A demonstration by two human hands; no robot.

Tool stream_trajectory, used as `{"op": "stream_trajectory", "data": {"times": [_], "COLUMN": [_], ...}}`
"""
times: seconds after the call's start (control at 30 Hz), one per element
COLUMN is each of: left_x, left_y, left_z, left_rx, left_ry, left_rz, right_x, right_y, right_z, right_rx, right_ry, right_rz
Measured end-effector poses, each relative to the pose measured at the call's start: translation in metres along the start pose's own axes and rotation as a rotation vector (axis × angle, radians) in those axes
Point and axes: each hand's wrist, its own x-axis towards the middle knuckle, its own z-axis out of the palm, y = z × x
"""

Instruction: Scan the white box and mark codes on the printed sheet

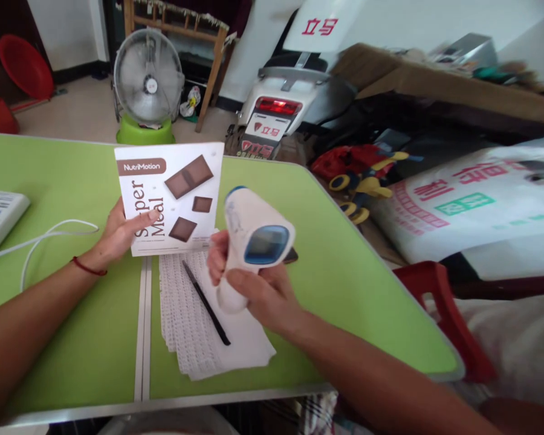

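Note:
My left hand (122, 232) grips a white box (190, 223) by its left edge, thumb across the front. Printed on the box are "NutriMotion", "Super Meal" and brown chocolate-like squares. My right hand (265, 290) is wrapped round the handle of a white infrared thermometer (245, 223), whose blue-framed screen faces me. The thermometer is held above the table, to the right of the box, its far end pointing away. Below both hands lies a stack of printed paper sheets (194, 344) with a black pen (207, 305) across it. Part of a dark object shows behind my right hand.
The green folding table (358, 308) has a seam left of the papers. A white power strip (2, 217) and its cable lie at left. Beyond stand a fan (148, 78) on a green stool and a white scooter (272, 103). A red chair (448, 320) is at right.

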Motion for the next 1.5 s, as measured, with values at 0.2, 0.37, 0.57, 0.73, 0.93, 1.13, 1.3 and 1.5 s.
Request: {"op": "stream_trajectory", "data": {"times": [0.2, 0.37, 0.57, 0.73, 0.93, 1.13, 1.3, 1.5], "left_x": [-0.004, -0.003, -0.002, -0.001, -0.001, -0.001, -0.001, -0.002], "left_y": [-0.003, -0.002, 0.003, 0.001, 0.001, 0.001, 0.002, 0.002], "left_z": [0.002, -0.001, 0.000, -0.002, -0.002, -0.002, -0.001, -0.001], "left_rx": [0.012, 0.056, 0.094, 0.109, 0.099, 0.127, 0.122, 0.119], "left_ry": [-0.061, -0.119, -0.160, -0.165, -0.169, -0.154, -0.154, -0.156], "left_rz": [-0.047, -0.021, -0.004, -0.005, -0.016, 0.010, 0.019, -0.003], "right_x": [0.021, 0.026, 0.028, 0.028, 0.027, 0.026, 0.027, 0.027], "right_y": [-0.010, 0.007, 0.013, 0.014, 0.013, 0.014, 0.015, 0.016], "right_z": [0.044, 0.048, 0.043, 0.041, 0.046, 0.050, 0.051, 0.051], "right_rx": [0.230, 0.211, 0.221, 0.243, 0.326, 0.353, 0.380, 0.358], "right_ry": [-0.058, 0.054, 0.046, 0.037, 0.058, 0.075, 0.093, 0.085], "right_rz": [0.080, 0.165, 0.191, 0.223, 0.259, 0.245, 0.247, 0.263]}}
